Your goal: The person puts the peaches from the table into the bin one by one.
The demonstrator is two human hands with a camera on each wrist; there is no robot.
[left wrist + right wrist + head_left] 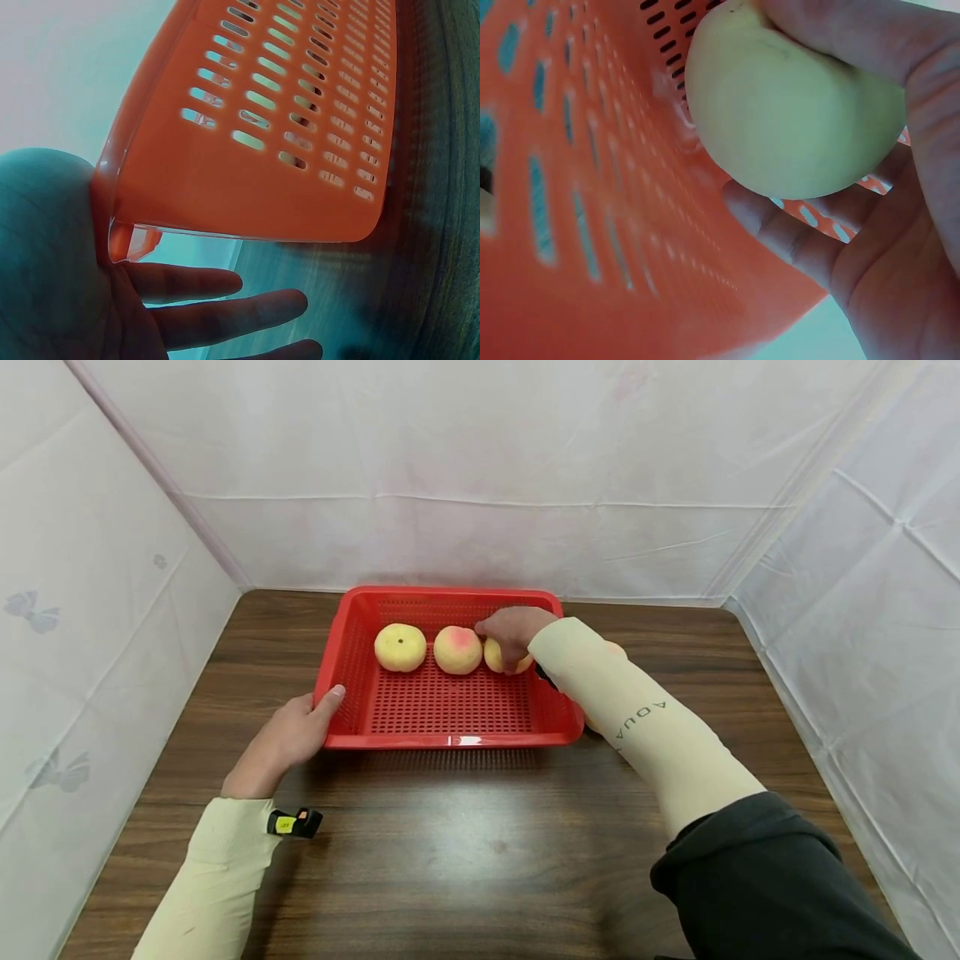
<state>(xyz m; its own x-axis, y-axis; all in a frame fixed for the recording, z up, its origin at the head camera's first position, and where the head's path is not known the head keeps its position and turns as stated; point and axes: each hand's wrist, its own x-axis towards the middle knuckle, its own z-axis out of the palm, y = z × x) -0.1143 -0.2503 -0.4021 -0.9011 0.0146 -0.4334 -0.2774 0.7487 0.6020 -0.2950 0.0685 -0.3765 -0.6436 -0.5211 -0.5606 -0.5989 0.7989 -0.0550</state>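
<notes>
Peach (787, 124), likely easily bruised, suits gentle holding round its sides, where fingers (780, 234) of the right hand (516, 631) grip it (left hand (294, 731) gripping basket rim (405, 742)).

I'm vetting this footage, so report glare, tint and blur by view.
Head: glare on the tabletop, a small highlight on the red basket's front rim; left wrist: teal cast over the left hand, basket looking orange; right wrist: basket's nearest wall soft, peach somewhat clearer.
</notes>
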